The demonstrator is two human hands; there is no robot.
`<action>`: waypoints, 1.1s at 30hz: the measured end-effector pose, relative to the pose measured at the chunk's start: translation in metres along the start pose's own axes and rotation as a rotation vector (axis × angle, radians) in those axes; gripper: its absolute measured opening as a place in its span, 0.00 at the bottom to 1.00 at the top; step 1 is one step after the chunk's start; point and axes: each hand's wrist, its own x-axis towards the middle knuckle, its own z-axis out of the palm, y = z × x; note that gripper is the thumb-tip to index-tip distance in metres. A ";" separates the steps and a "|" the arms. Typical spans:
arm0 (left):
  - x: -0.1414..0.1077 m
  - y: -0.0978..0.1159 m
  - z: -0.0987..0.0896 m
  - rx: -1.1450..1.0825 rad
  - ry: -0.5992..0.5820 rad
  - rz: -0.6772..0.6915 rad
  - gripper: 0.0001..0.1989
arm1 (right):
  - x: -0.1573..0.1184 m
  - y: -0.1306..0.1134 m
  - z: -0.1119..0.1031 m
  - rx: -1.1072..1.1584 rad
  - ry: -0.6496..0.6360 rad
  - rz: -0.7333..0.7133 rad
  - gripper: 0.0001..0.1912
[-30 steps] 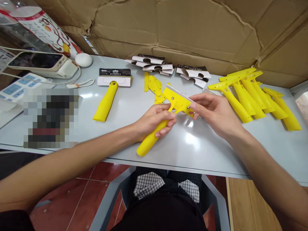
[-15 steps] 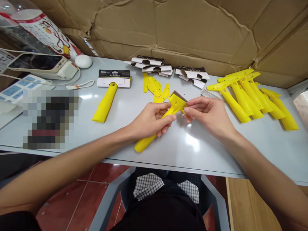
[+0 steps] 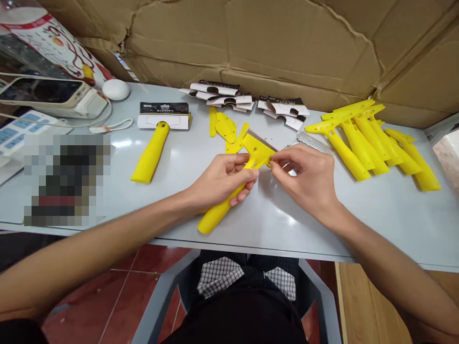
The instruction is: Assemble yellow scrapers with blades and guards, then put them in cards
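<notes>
A yellow scraper point(image 3: 218, 215) with a wide head and a metal blade strip along its top edge is tilted over the table. My left hand point(image 3: 225, 181) is closed round its neck, thumb on top. At the right end of the head, my right hand point(image 3: 306, 177) pinches the corner between thumb and fingers; any small part between those fingertips is hidden. Flat yellow plates point(image 3: 225, 128) lie just behind the head. Clear-looking strips or metal blades point(image 3: 313, 142) lie beyond my right hand, with tiny bits scattered nearby.
Several yellow scraper handles point(image 3: 353, 148) are piled at the right. Folded black-and-white card sleeves point(image 3: 229, 100) lie at the back against cardboard point(image 3: 268, 48). At the left are a sleeved scraper point(image 3: 150, 153), a power strip point(image 3: 25, 126), a phone point(image 3: 43, 91) and a white egg-shaped object point(image 3: 115, 89).
The scraper's head has turned so its flat face and blade show more. My right fingers have shifted along its right corner; my left hand keeps its hold.
</notes>
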 end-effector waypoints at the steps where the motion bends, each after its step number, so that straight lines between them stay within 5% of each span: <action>1: 0.000 0.000 0.001 0.014 0.007 -0.014 0.10 | -0.001 0.001 0.001 -0.056 0.010 -0.074 0.08; 4: -0.001 0.000 0.003 0.037 0.006 -0.017 0.12 | -0.001 0.005 0.003 -0.126 0.013 -0.192 0.09; 22: 0.006 -0.005 -0.004 -0.102 -0.141 -0.084 0.13 | 0.008 0.013 -0.012 -0.146 -0.244 -0.290 0.08; 25: 0.004 -0.003 -0.006 0.074 0.004 0.018 0.12 | 0.013 0.012 -0.017 -0.011 -0.203 -0.096 0.02; 29: -0.002 -0.004 -0.010 0.544 0.253 0.333 0.05 | 0.021 0.008 -0.027 0.468 -0.314 0.422 0.19; 33: -0.006 -0.014 -0.008 0.948 0.280 0.567 0.22 | 0.021 0.005 -0.026 0.826 -0.406 0.703 0.29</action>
